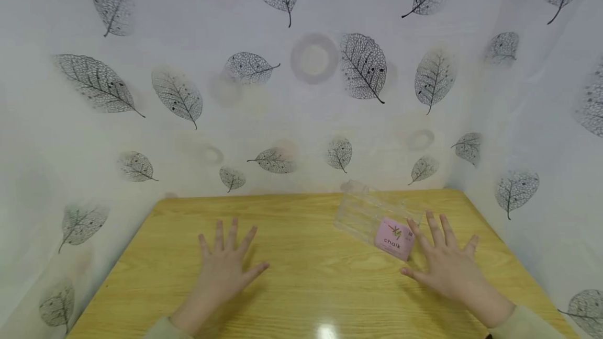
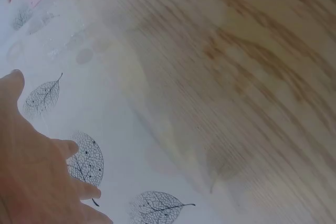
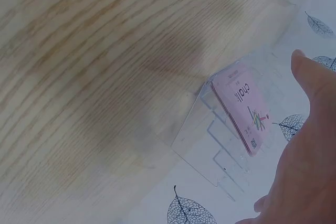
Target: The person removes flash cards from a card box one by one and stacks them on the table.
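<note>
Toward the far right of the wooden table [image 1: 301,289], a clear plastic holder [image 1: 356,214] stands at a slant, running from its far left end to its near right end. At that near right end sits a pink card [image 1: 394,238], its face toward the person, printed with the word "chalk" under a small drawing of coloured sticks. From the right wrist view, the card's side edge shows several layers, and the holder's clear supports rise in steps.

Just right of the card is the right hand [image 1: 449,271], fingers spread and straight, thumb held out to the left, grasping nothing. Its index fingertip overlaps the card's right edge in the head view; whether the two touch, I cannot tell. Over the left part of the table is the left hand [image 1: 225,271], well apart from the holder, its fingers likewise fanned out, released and bare of any object. Pale sleeves [image 1: 527,323] cover both forearms at the near edge of view.

Behind the table and along its left and right sides hangs a whitish cloth [image 1: 282,114] printed with dark skeleton leaves [image 1: 365,67].
</note>
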A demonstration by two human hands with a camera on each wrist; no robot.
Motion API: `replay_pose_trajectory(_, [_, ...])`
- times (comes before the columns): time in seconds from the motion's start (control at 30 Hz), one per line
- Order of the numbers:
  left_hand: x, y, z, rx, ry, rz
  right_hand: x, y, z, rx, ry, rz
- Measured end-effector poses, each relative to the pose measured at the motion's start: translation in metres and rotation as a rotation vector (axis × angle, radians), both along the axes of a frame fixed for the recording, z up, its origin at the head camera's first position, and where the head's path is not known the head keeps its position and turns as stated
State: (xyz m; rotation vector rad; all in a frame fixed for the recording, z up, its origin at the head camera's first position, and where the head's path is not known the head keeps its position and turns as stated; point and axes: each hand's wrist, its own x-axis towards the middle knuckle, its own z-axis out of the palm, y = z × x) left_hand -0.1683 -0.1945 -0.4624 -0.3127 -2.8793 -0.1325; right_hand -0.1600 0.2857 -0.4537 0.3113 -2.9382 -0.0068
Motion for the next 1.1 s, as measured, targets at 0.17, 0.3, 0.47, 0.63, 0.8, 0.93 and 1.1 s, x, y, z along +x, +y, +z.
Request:
replay_pose_trajectory(0.17, [-0.005, 0.007, -0.002, -0.002, 0.004, -0.022, -0.001, 0.0, 0.001, -0.003, -0.002, -0.005])
replay_pose_trajectory(0.3, [-0.009, 0.014, -0.002, 0.005, -0.004, -0.037, -0.003, 0.001, 0.003, -0.018, -0.009, -0.011])
replay_pose_trajectory(0.47, [-0.013, 0.021, -0.003, 0.004, -0.02, -0.049, -0.005, 0.004, 0.005, -0.023, -0.008, -0.014])
replay_pose_trajectory(0.63, [-0.017, 0.029, -0.002, 0.02, -0.038, -0.073, -0.007, 0.006, 0.004, -0.022, -0.008, -0.031])
replay_pose_trajectory(0.8, [-0.023, 0.038, -0.004, 0.017, -0.048, -0.096, -0.01, 0.01, 0.001, -0.033, -0.022, -0.052])
replay_pose_trajectory(0.93, [-0.029, 0.047, -0.006, 0.018, -0.06, -0.118, -0.013, 0.013, -0.001, -0.066, -0.027, -0.056])
replay_pose_trajectory(1.1, [-0.039, 0.06, -0.006, 0.037, -0.075, -0.146, -0.019, 0.018, -0.005, -0.077, -0.024, -0.054])
